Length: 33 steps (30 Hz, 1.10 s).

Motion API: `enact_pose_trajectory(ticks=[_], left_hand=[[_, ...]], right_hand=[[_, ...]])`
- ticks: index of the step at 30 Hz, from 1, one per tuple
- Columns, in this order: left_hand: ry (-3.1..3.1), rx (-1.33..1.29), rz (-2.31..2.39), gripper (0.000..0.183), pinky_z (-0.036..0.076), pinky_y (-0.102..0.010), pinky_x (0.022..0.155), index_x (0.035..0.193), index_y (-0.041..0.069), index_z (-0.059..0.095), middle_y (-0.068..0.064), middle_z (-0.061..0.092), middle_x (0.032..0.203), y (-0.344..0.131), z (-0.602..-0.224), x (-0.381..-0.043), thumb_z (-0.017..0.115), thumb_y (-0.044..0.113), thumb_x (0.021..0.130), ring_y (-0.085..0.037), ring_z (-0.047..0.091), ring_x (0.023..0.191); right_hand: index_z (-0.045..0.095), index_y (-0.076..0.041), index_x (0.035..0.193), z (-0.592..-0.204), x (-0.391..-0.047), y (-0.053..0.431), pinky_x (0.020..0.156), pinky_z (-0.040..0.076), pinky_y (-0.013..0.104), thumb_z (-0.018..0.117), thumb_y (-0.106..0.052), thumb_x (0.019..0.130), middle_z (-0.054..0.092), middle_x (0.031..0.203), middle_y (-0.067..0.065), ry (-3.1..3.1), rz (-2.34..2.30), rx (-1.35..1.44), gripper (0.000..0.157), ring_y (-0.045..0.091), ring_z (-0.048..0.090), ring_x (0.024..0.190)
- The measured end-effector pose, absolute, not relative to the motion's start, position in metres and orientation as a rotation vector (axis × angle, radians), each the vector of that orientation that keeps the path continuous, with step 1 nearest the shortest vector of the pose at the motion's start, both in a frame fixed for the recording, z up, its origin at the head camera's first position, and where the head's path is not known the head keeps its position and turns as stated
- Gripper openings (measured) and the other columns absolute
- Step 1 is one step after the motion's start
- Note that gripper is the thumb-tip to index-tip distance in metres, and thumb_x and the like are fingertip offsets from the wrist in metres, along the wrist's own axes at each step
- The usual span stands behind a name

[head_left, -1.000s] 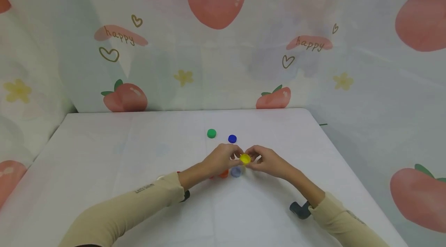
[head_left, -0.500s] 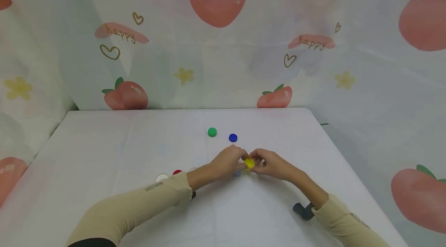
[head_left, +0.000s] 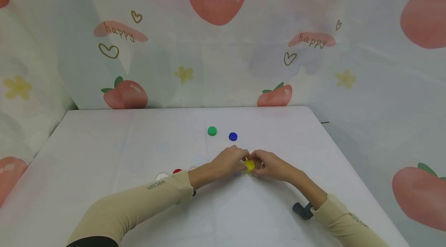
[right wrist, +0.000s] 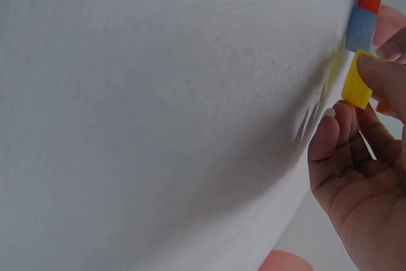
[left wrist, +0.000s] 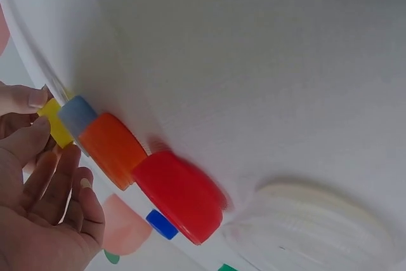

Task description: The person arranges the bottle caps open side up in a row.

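Observation:
A yellow bottle cap (head_left: 249,165) is pinched between both hands, low over the table near its middle. My left hand (head_left: 226,160) holds its left side with thumb and fingers. From the other side my right hand (head_left: 273,165) grips it, the thumb lying on the cap in the right wrist view. Beside it in the left wrist view stand a light blue cap (left wrist: 78,116), an orange cap (left wrist: 114,149) and a red cap (left wrist: 179,196) in a row. The left hand and forearm hide most of that row from the head view.
Farther back on the white table (head_left: 156,134) lie a green cap (head_left: 212,131) and a dark blue cap (head_left: 233,136). A white cap (head_left: 162,176) and a second red cap (head_left: 177,171) show beyond the left sleeve. A dark wrist-camera mount (head_left: 302,211) hangs at the right wrist.
Both hands have shifted a little to the right and nearer, carrying the yellow cap lower. The left hand now covers the orange cap and most of the light blue one in the head view.

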State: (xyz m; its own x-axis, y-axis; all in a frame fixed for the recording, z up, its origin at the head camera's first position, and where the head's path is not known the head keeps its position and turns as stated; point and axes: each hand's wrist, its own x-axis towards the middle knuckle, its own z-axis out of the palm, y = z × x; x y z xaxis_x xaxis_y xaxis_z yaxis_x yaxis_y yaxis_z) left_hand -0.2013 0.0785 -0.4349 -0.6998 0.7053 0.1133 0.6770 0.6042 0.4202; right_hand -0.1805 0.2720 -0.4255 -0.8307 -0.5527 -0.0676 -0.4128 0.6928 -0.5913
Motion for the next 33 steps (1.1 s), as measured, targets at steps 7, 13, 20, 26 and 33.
enact_pose_trajectory(ticks=[7, 13, 20, 26, 33], left_hand=[[2.731, 1.206, 0.674, 0.025, 0.044, -0.015, 0.074, 0.107, 0.012, 0.066, 0.003, 0.068, 0.095, 0.081, -0.437, -0.203, 0.073, 0.019, 0.084, -0.010, 0.056, 0.086], [2.716, 1.212, 0.678, 0.025, 0.044, -0.015, 0.076, 0.107, 0.011, 0.067, 0.003, 0.068, 0.096, 0.080, -0.437, -0.202, 0.073, 0.016, 0.083, -0.010, 0.057, 0.088], [2.709, 1.190, 0.663, 0.028, 0.045, -0.018, 0.079, 0.110, 0.013, 0.066, 0.002, 0.067, 0.099, 0.077, -0.434, -0.204, 0.073, 0.016, 0.083, -0.013, 0.058, 0.093], [2.720, 1.121, 0.702, 0.030, 0.046, -0.021, 0.083, 0.114, 0.013, 0.064, 0.001, 0.065, 0.103, 0.071, -0.429, -0.208, 0.072, 0.020, 0.085, -0.014, 0.057, 0.098], [2.743, 1.018, 0.838, 0.034, 0.047, -0.021, 0.081, 0.114, 0.010, 0.064, -0.003, 0.064, 0.105, 0.055, -0.425, -0.218, 0.073, 0.022, 0.084, -0.015, 0.058, 0.097]], right_hand=[[0.056, 0.000, 0.108, -0.429, -0.180, 0.273, 0.066, 0.047, 0.024, 0.072, -0.007, 0.081, 0.055, 0.086, -0.001, 2.654, -0.844, -0.786, 0.032, 0.016, 0.053, 0.077], [0.056, 0.001, 0.107, -0.431, -0.178, 0.272, 0.067, 0.048, 0.024, 0.072, -0.006, 0.081, 0.056, 0.087, 0.000, 2.649, -0.861, -0.785, 0.032, 0.017, 0.054, 0.077], [0.056, 0.001, 0.109, -0.433, -0.178, 0.272, 0.067, 0.047, 0.024, 0.071, -0.006, 0.081, 0.055, 0.087, 0.000, 2.658, -0.849, -0.788, 0.033, 0.017, 0.053, 0.077], [0.056, 0.000, 0.112, -0.433, -0.178, 0.274, 0.069, 0.049, 0.024, 0.072, -0.011, 0.082, 0.056, 0.090, 0.000, 2.639, -0.862, -0.781, 0.035, 0.015, 0.055, 0.079], [0.058, -0.003, 0.113, -0.430, -0.182, 0.274, 0.069, 0.049, 0.026, 0.068, -0.024, 0.087, 0.058, 0.091, -0.003, 2.744, -0.940, -0.750, 0.035, 0.013, 0.056, 0.080]])
